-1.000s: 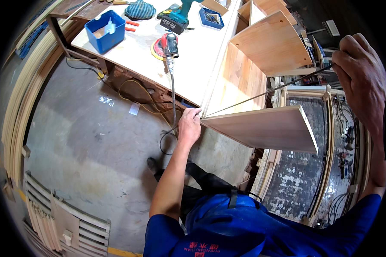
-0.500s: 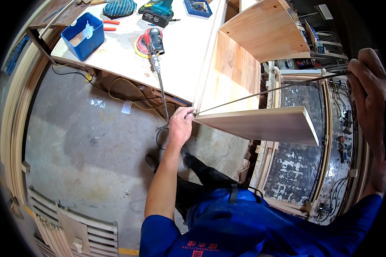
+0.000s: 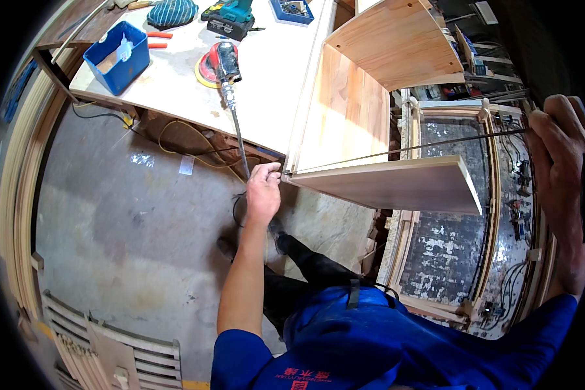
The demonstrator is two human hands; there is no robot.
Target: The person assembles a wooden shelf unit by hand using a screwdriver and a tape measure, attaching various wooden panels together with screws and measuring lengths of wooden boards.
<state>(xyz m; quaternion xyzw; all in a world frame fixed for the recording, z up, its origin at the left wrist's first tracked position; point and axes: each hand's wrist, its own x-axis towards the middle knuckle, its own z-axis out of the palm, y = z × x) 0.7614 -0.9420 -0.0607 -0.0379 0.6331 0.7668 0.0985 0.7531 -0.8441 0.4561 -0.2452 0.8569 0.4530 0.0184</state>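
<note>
Left hand (image 3: 264, 193), near the middle, has its fingers close together at one end of a thin dark strip (image 3: 448, 141), grip unclear; the strip runs straight toward nearly three o'clock, past the near board (image 3: 396, 184) of a wooden box (image 3: 350, 107), into the right hand's (image 3: 558, 140) curled fingers; sander (image 3: 226, 62) at eleven o'clock

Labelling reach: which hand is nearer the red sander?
Left. Left hand: below the sander in view, by the left end of the board. Right hand: far to the right, past the board's other end.
</note>
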